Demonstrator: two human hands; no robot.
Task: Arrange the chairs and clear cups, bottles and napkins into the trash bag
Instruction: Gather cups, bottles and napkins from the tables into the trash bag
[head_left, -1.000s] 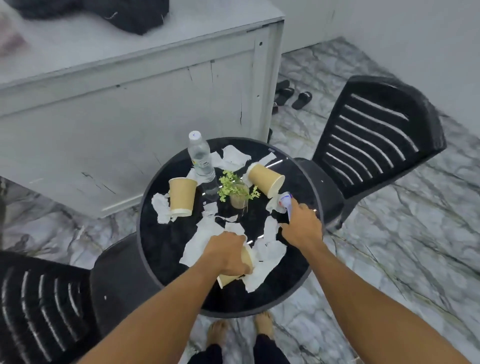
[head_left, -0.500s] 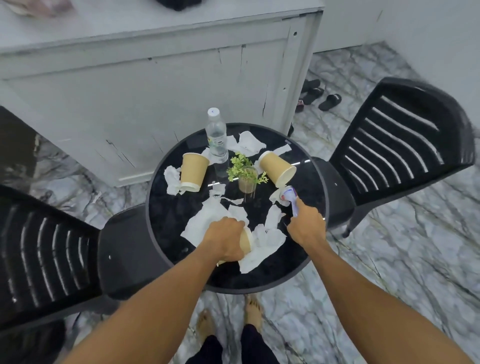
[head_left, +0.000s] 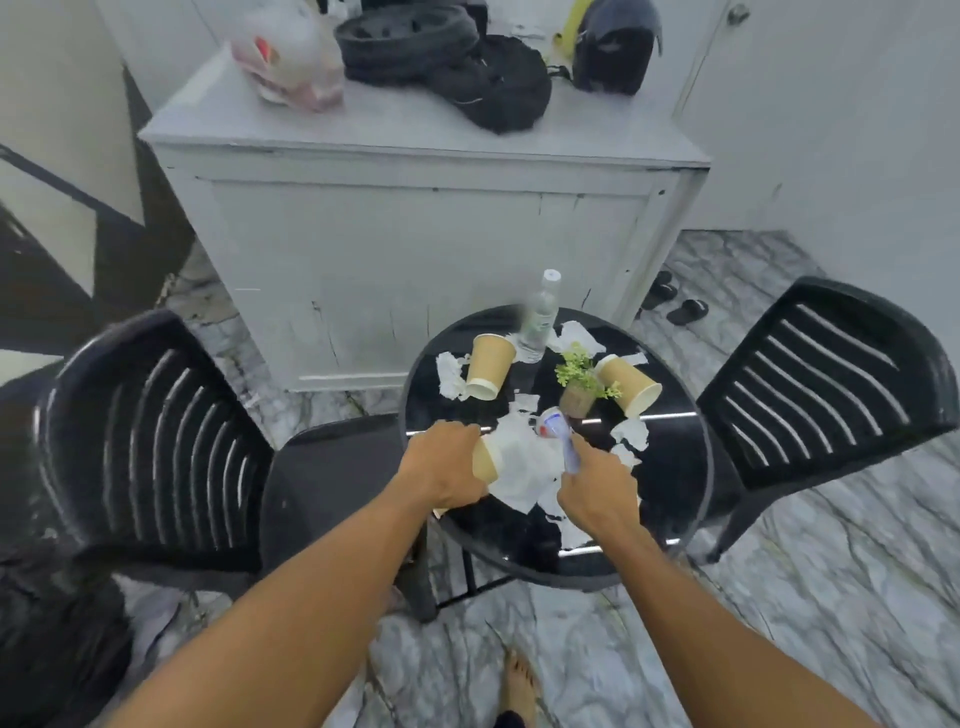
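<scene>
cups (head_left: 489, 367) tipped | bottle (head_left: 539, 318) upright | napkins (head_left: 522, 462) strewn, apparently crumpled

Both bare arms reach forward; the left hand (head_left: 445, 465) is curled closed, the right hand (head_left: 597, 486) fisted, knuckles up.

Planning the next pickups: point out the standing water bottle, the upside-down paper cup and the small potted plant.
water bottle (head_left: 537, 325), head view, on its clear body below the cap.
upside-down paper cup (head_left: 489, 365), head view, on its tan side wall.
potted plant (head_left: 577, 401), head view, on its pot.
</scene>
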